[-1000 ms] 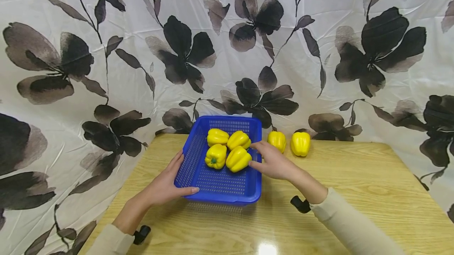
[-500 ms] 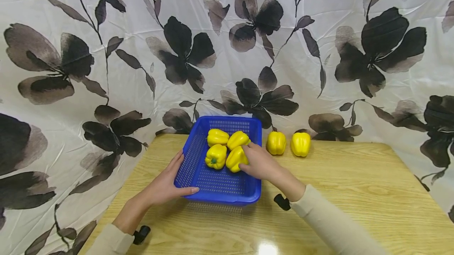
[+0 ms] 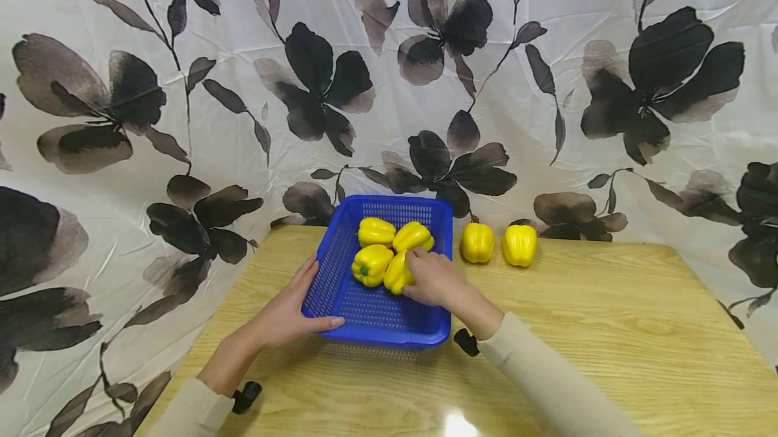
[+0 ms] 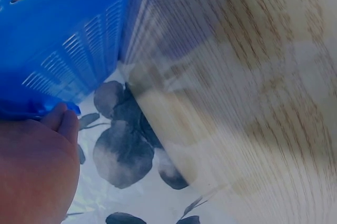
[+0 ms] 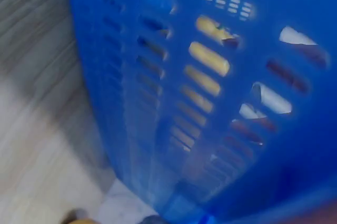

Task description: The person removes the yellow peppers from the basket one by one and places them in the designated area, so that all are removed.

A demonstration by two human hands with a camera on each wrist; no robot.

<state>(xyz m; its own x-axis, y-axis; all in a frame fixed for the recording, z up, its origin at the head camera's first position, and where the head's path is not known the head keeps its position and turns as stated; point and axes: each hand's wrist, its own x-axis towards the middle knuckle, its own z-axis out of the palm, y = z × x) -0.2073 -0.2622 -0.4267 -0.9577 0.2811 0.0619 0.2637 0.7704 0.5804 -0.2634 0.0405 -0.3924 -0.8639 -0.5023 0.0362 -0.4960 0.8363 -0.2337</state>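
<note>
Pepper (image 3: 395, 276), yellow and blocky, is pinched and now nudged leftward by the right hand (image 3: 434, 279), apparently for repositioning, inside the blue perforated plastic basket (image 3: 395, 340), whose rim is gripped by the left hand (image 3: 284, 319).

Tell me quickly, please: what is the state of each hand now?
Left hand: holding the blue basket.
Right hand: holding a yellow pepper inside the basket.

Both arms (image 3: 480, 312), in cream-coloured long fabric sleeves (image 3: 550, 376), reach forward and angle inward. The bare left hand (image 3: 286, 315) is spread wide, its thumb stretched inward, well apart from the fingers. The bare right hand (image 3: 434, 278) sits further forward, back upward, fingers and thumb bent down.
</note>
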